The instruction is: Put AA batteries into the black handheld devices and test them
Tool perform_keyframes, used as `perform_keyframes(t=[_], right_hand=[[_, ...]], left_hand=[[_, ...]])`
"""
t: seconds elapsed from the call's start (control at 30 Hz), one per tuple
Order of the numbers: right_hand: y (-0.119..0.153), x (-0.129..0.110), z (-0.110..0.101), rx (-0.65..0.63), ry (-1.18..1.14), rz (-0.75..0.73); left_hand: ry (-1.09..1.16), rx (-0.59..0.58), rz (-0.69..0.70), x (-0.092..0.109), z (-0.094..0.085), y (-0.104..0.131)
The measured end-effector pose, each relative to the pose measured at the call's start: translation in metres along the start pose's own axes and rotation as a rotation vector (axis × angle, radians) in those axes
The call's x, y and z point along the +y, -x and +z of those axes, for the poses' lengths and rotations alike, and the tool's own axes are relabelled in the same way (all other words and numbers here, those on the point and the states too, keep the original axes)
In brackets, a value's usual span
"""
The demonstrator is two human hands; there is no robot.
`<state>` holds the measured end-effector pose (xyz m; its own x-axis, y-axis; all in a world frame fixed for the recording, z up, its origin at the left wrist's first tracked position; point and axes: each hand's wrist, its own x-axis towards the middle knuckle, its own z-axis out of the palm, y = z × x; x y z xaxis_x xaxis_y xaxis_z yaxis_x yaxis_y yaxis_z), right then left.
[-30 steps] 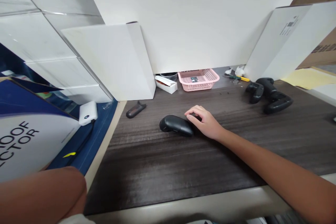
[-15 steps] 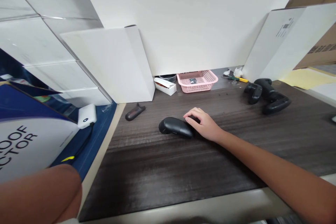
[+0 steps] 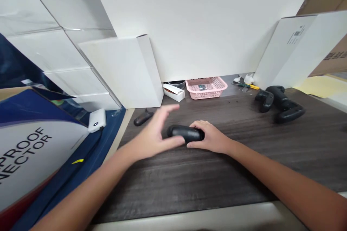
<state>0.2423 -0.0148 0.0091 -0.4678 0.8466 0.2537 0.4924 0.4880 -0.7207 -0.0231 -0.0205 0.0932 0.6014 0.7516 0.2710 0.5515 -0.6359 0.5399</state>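
Observation:
A black game controller (image 3: 180, 132) lies on the dark wood-grain table, its far side hidden. My right hand (image 3: 210, 137) has its fingers and thumb closed around the controller's right end. On the other side, my left hand (image 3: 154, 135) is open, slightly blurred, with thumb and fingers spread wide. The left thumb overlaps the near edge of the controller; whether it touches cannot be made out. Behind the left hand is a small black elongated piece (image 3: 142, 118), partly covered by that hand.
A pink basket (image 3: 206, 94) holding a small item and a slim white box (image 3: 174, 94) stand at the back. Black controller-like devices (image 3: 289, 112) lie at right, near a yellow-handled tool (image 3: 253, 86). White cartons (image 3: 123, 72) border the left, beside a white power bank (image 3: 97, 120).
My left hand has come in from the lower left and reached the controller with fingers spread. My right hand has closed around the controller's right end. The view has shifted slightly.

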Motion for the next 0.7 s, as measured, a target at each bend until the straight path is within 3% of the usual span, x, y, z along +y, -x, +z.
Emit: perform_keyframes(t=[0.1,0.2,0.3,0.43,0.7], right_hand=[[0.001,-0.003,-0.002,-0.05,-0.211,0.06],[0.001,-0.007,0.001,-0.002,-0.31,0.116],[0.0,-0.011,0.006,0.002,-0.381,0.215],[-0.001,-0.011,0.005,-0.108,-0.546,0.293],[-0.002,-0.004,0.0,-0.178,-0.714,0.302]], left_hand=[[-0.033,-0.066,0.061,-0.027,0.029,0.004],[-0.078,-0.007,0.073,-0.046,0.048,0.008],[-0.143,0.043,0.139,-0.05,0.05,0.01],[-0.172,0.089,0.224,-0.046,0.046,0.011],[-0.109,0.125,0.164,-0.049,0.052,0.01]])
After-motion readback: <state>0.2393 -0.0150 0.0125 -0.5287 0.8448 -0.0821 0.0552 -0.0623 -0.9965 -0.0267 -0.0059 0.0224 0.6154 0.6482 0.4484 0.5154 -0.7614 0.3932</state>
